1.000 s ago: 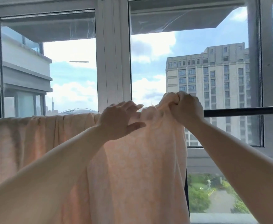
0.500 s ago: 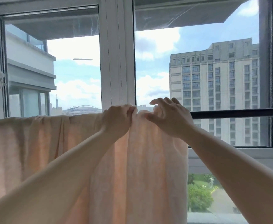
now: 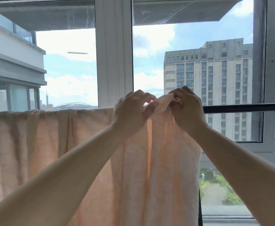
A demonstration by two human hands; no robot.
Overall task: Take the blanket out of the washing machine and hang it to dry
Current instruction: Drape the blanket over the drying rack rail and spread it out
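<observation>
Two hands working the top edge of a blanket (image 3: 55, 144) hanging over a drying rod (image 3: 244, 108) at a window.

The peach blanket is draping over the dark horizontal rod and hanging down from it, covering the rod from the left edge of the view to just past the hands; the bare rod is showing to the right. The right hand (image 3: 186, 108) is curling its fingers around a raised fold of the blanket's top edge and lifting it slightly above the rod. The left hand (image 3: 130, 111), just beside it, is pinching the same fold between thumb and bent fingers. A white window frame (image 3: 114, 51) is standing behind the hands, with a tall building (image 3: 211, 82) beyond the glass.
</observation>
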